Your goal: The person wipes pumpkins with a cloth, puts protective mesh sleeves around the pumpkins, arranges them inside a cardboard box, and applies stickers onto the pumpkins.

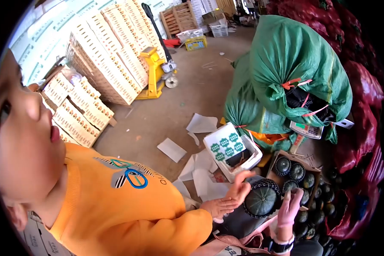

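Loosely open, the left hand (pixel 239 188) sits beside the netted squash (pixel 260 199), the right hand (pixel 289 208) half-curled opposite.

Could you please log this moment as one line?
right hand: beside netted green fruit | left hand: unclear | person in orange top: nearby | open carton: holds similar fruit

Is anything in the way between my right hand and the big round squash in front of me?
Only the black netting around the sides of the squash shows between it and your right hand. The orange-sleeved person's hand is on the squash's other side, so not between them.
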`<state>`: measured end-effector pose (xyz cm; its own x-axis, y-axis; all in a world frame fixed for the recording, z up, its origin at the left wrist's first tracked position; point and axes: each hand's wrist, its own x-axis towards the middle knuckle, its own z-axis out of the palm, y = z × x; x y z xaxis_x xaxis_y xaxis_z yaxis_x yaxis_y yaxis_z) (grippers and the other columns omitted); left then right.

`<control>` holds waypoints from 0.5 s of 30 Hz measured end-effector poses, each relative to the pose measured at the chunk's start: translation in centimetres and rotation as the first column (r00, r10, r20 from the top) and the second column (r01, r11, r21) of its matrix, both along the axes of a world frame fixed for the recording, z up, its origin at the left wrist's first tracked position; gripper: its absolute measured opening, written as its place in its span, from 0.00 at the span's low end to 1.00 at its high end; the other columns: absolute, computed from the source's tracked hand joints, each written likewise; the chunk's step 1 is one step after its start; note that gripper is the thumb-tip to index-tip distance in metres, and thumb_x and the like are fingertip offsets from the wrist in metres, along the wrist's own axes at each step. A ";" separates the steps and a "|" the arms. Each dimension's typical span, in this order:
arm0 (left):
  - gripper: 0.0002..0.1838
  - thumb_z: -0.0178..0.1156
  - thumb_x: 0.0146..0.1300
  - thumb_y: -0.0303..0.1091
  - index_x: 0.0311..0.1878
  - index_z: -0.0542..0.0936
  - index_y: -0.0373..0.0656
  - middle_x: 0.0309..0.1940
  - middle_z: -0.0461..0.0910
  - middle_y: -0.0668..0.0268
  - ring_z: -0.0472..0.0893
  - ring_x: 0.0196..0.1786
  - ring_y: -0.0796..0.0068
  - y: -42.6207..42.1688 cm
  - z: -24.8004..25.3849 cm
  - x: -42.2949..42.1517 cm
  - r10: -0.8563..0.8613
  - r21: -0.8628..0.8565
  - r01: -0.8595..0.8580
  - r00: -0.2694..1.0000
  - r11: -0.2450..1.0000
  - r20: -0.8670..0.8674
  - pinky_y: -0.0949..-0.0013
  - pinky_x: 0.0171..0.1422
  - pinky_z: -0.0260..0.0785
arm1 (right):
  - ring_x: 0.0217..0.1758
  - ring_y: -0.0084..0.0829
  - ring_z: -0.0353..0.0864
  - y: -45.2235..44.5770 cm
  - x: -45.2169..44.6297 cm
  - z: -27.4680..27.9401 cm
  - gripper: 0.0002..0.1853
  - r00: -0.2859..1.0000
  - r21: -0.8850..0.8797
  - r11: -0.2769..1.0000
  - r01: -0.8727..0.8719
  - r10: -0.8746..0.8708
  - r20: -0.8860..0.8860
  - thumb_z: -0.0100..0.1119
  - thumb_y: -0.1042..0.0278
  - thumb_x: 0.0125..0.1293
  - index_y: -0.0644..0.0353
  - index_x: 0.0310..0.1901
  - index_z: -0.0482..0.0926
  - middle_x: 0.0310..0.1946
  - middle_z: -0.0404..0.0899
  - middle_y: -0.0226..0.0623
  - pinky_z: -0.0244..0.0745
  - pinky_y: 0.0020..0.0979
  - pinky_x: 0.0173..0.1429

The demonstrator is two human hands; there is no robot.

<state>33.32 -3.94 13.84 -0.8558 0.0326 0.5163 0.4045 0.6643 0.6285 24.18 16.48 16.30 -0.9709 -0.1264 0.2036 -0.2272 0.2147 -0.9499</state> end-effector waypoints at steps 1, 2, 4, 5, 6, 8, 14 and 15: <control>0.17 0.54 0.65 0.34 0.57 0.74 0.48 0.64 0.62 0.54 0.64 0.64 0.63 1.0 1.7 -1.1 0.044 0.187 -0.026 0.994 0.982 -0.097 0.65 0.62 0.59 | 0.35 0.32 0.73 0.0 0.5 0.4 0.05 0.988 0.050 0.996 -0.071 0.077 -0.133 0.48 0.75 0.66 0.63 0.42 0.70 0.35 0.73 0.41 0.70 0.30 0.42; 0.16 0.55 0.65 0.34 0.56 0.75 0.48 0.63 0.62 0.54 0.66 0.63 0.63 1.8 2.9 -1.7 0.044 0.263 -0.009 0.991 0.965 -0.125 0.66 0.61 0.61 | 0.39 0.36 0.76 0.3 1.2 0.6 0.06 0.955 0.117 0.985 -0.130 0.156 -0.251 0.49 0.78 0.63 0.63 0.42 0.72 0.38 0.74 0.43 0.72 0.32 0.46; 0.14 0.57 0.65 0.34 0.54 0.78 0.48 0.62 0.63 0.52 0.69 0.61 0.62 2.0 3.8 -2.6 -0.016 0.258 0.045 0.993 0.965 -0.114 0.67 0.57 0.65 | 0.50 0.48 0.75 0.0 2.2 1.8 0.13 0.831 0.460 0.886 -0.059 0.299 -0.469 0.48 0.78 0.59 0.62 0.45 0.77 0.47 0.74 0.49 0.73 0.39 0.53; 0.19 0.56 0.65 0.38 0.60 0.75 0.55 0.68 0.47 0.49 0.55 0.69 0.49 1.3 3.5 -2.5 -0.122 0.111 0.120 0.992 0.987 0.014 0.59 0.66 0.58 | 0.50 0.48 0.75 -0.3 2.4 1.6 0.15 0.853 0.449 0.893 -0.022 0.251 -0.458 0.47 0.77 0.59 0.61 0.48 0.77 0.47 0.74 0.50 0.72 0.39 0.54; 0.20 0.56 0.65 0.37 0.60 0.74 0.54 0.67 0.50 0.49 0.57 0.69 0.49 1.4 3.5 -2.7 -0.140 0.114 0.135 0.990 0.984 0.035 0.59 0.66 0.57 | 0.50 0.48 0.75 -0.6 2.6 1.5 0.17 0.870 0.440 0.898 0.013 0.206 -0.447 0.46 0.76 0.60 0.60 0.50 0.77 0.47 0.74 0.50 0.72 0.38 0.54; 0.20 0.57 0.65 0.37 0.60 0.74 0.53 0.65 0.54 0.50 0.59 0.67 0.50 1.7 4.0 -3.2 -0.173 0.122 0.163 0.982 0.979 0.073 0.58 0.67 0.57 | 0.47 0.51 0.77 -0.6 3.0 1.8 0.21 0.941 0.426 0.905 -0.001 0.144 -0.305 0.44 0.77 0.60 0.56 0.54 0.76 0.47 0.73 0.50 0.74 0.40 0.49; 0.28 0.60 0.61 0.44 0.63 0.67 0.46 0.62 0.60 0.55 0.60 0.66 0.58 1.5 2.5 -3.7 -0.345 0.340 0.263 0.916 0.903 0.206 0.60 0.69 0.52 | 0.47 0.50 0.78 -0.3 3.2 1.8 0.23 0.977 0.562 0.826 0.034 0.091 -0.193 0.45 0.76 0.61 0.50 0.58 0.73 0.48 0.73 0.47 0.76 0.42 0.45; 0.29 0.60 0.61 0.44 0.64 0.66 0.46 0.62 0.59 0.55 0.60 0.66 0.58 1.5 2.2 -3.8 -0.362 0.348 0.276 0.909 0.896 0.209 0.60 0.70 0.51 | 0.47 0.49 0.78 -0.3 3.2 1.7 0.24 0.977 0.568 0.821 0.056 0.072 -0.202 0.44 0.76 0.61 0.48 0.59 0.72 0.49 0.73 0.45 0.76 0.42 0.45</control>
<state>29.48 -2.46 16.05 -0.9302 0.2053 0.3042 0.3544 0.2865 0.8901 27.38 16.14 18.00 -0.9133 -0.2894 0.2867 -0.4063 0.6976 -0.5902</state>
